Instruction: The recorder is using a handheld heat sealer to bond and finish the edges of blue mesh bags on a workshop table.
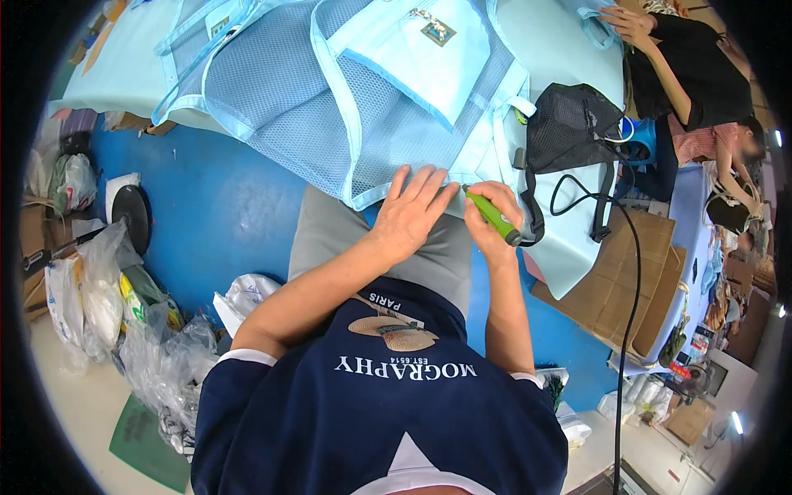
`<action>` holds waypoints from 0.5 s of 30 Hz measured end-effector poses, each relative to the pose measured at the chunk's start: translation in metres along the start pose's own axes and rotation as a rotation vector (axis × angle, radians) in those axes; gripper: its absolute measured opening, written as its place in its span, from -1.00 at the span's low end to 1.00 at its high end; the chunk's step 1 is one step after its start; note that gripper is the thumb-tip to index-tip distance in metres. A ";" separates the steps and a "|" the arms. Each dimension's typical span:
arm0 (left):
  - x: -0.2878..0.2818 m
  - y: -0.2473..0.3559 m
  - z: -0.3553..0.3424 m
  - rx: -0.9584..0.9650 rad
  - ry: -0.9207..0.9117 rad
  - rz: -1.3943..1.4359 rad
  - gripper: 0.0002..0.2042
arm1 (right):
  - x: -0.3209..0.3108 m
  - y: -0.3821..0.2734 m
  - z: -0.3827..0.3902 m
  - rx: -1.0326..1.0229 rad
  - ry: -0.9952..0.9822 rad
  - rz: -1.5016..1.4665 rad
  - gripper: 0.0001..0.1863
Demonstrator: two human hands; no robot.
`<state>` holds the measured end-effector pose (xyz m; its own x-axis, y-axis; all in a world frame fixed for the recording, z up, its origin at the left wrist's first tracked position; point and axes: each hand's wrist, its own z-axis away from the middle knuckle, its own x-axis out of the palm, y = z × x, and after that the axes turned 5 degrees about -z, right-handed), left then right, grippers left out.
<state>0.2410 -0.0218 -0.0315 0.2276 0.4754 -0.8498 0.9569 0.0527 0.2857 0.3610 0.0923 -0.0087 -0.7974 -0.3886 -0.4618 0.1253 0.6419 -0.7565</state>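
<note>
A light-blue mesh bag with pale fabric trim lies spread over the near edge of the table. My left hand rests on the bag's near trim, fingers stretched out and flat. Just right of it, my right hand is closed around a thick green pen-shaped tool. The tool's narrow tip points at the trim beside my left fingertips; whether it touches is too small to tell. A pale flap with a small metal plate and a patterned ribbon lies on the mesh.
A black pouch with straps sits right of the bag, a black cable running near it. Cardboard leans at the right. Plastic bags pile up at the left. Another person's hand holds blue fabric at the far right.
</note>
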 end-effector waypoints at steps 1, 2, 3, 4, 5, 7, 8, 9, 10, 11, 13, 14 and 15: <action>0.000 0.000 -0.001 0.001 0.000 0.001 -0.58 | 0.001 0.001 0.000 0.010 0.017 0.002 -0.78; 0.000 -0.001 0.000 0.000 0.002 -0.005 -0.58 | 0.001 0.001 0.001 0.020 0.033 0.003 -0.78; 0.000 -0.001 0.000 0.000 0.005 -0.011 -0.59 | 0.001 0.001 0.000 0.021 0.034 0.003 -0.78; -0.001 -0.001 0.000 0.001 0.004 -0.011 -0.59 | -0.001 -0.001 -0.001 0.026 0.024 0.015 -0.78; 0.000 -0.001 0.000 0.005 -0.007 -0.016 -0.59 | -0.002 -0.001 -0.002 0.029 0.014 0.026 -0.78; 0.000 -0.002 -0.001 0.009 -0.017 -0.023 -0.58 | 0.001 -0.002 -0.001 0.003 0.017 -0.006 -0.78; 0.000 -0.002 0.000 0.005 -0.008 -0.017 -0.58 | 0.002 -0.003 0.001 -0.021 0.019 -0.037 -0.78; 0.000 -0.001 0.000 0.001 0.003 -0.010 -0.58 | 0.002 -0.003 0.001 -0.021 0.020 -0.036 -0.78; 0.001 -0.001 0.000 0.003 0.003 -0.010 -0.58 | 0.002 -0.003 0.000 -0.009 0.031 -0.007 -0.78; 0.000 -0.001 0.001 -0.013 -0.012 0.022 -0.56 | 0.003 -0.004 0.000 0.002 0.043 0.020 -0.78; -0.001 -0.001 0.000 -0.027 -0.026 0.053 -0.54 | 0.003 -0.001 0.001 -0.011 0.048 0.008 -0.78; -0.001 0.000 0.000 -0.029 -0.024 0.058 -0.55 | 0.002 0.000 0.002 -0.023 0.049 -0.005 -0.78; -0.002 0.001 0.000 -0.032 -0.022 0.063 -0.55 | 0.003 0.000 0.002 -0.024 0.049 -0.006 -0.78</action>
<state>0.2414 -0.0227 -0.0301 0.2913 0.4590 -0.8393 0.9345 0.0512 0.3523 0.3592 0.0897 -0.0109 -0.8261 -0.3599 -0.4336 0.1068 0.6555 -0.7476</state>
